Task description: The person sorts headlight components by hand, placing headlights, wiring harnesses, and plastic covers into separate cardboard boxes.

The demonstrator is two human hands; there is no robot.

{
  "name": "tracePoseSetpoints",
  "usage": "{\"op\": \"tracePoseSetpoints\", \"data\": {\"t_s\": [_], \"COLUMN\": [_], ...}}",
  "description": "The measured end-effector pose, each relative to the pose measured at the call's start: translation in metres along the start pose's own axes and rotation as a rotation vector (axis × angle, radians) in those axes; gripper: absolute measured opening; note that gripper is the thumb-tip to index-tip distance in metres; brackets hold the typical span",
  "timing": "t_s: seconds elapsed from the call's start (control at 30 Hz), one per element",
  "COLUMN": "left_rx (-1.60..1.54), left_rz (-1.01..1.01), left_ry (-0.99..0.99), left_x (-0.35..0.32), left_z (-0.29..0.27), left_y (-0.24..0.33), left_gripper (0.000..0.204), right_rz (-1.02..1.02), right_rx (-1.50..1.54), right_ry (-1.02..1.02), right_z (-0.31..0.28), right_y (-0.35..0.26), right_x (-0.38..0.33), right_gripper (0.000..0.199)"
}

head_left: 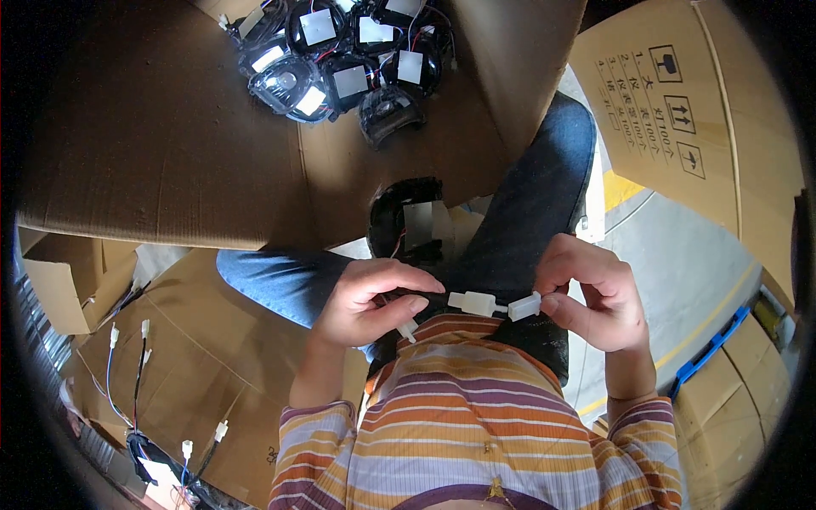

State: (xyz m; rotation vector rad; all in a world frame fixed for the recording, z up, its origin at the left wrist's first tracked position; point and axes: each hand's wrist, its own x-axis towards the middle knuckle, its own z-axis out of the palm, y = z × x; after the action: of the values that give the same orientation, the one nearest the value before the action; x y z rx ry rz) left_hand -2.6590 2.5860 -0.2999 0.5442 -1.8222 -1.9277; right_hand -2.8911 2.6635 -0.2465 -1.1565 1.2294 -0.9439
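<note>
Pinching 2 white plug connectors end to end above the lap, the left hand (374, 302) grips one connector (473, 303) and the right hand (591, 293) the other (524, 307). Any tilt between them risks jamming the pins or straining the thin wires.

Two hands up front, left hand (374, 302) and right hand (591, 293), with two white connectors (493, 303) between them. One black lamp unit (408, 223) sits at twelve o'clock; roughly eight more lamp units (344, 59) piled beyond. Three cardboard boxes visible.
</note>
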Motion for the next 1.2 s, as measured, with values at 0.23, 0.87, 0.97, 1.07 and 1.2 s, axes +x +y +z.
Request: {"op": "tracePoseSetpoints", "data": {"t_s": [0.23,0.87,0.97,1.07,1.2], "left_rx": [0.007,-0.081,-0.088,-0.075,-0.139], "left_rz": [-0.186,-0.159,-0.156,-0.150,-0.255], "left_ry": [-0.008,-0.276,-0.303,-0.304,-0.266], "left_x": [-0.007,0.004,0.003,0.005,0.007], "left_z": [-0.001,-0.007,-0.010,-0.008,-0.004], "left_y": [0.003,0.000,-0.001,0.001,0.000], "left_gripper": [0.005,0.010,0.010,0.011,0.013], "right_rz": [-0.057,-0.054,-0.065,-0.077,-0.084], "right_rx": [-0.112,-0.157,-0.152,-0.279,-0.379], "right_ry": [-0.025,-0.087,-0.116,-0.039,-0.016], "right_z": [0.001,0.003,0.006,0.011,0.015], "right_y": [0.000,0.005,0.005,0.004,0.003], "right_x": [0.003,0.003,0.005,0.003,0.006], "right_gripper": [0.007,0.004,0.006,0.008,0.016]}}
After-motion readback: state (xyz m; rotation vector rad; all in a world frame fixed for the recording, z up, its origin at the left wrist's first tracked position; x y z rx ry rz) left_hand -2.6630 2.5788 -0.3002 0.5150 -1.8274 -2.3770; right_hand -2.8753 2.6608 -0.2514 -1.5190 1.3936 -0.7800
